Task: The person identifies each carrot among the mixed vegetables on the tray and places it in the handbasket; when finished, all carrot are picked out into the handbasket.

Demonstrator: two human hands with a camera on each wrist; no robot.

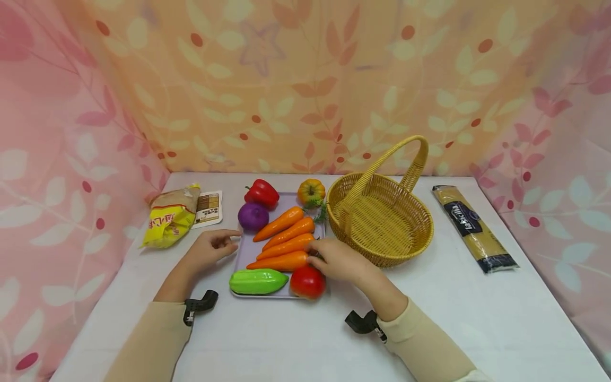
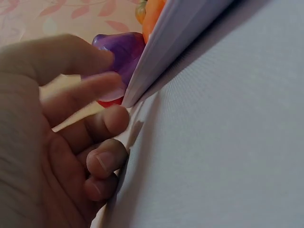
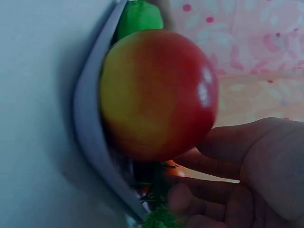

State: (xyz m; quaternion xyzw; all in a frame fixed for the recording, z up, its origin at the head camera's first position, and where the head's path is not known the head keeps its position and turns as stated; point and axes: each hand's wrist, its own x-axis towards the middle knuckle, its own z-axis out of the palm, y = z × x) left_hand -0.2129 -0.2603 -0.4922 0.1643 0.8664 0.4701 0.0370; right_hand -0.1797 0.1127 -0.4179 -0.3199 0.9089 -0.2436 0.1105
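Four carrots (image 1: 286, 247), one basket (image 1: 382, 225), one tray (image 1: 245, 252)

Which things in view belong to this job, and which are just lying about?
Likely the job:
tray, beside the left hand
carrots and red fruit, by the right hand
purple vegetable, pepper, pumpkin, green vegetable, all at the tray
basket, perhaps

Likely just lying about, apart from the tray:
yellow bag
brown packet
long pack

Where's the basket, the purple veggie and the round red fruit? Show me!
Basket (image 1: 382, 220): head view, woven inside bottom.
Purple veggie (image 1: 253, 217): head view, middle of its rounded side.
Round red fruit (image 3: 160, 95): right wrist view, middle of its side.
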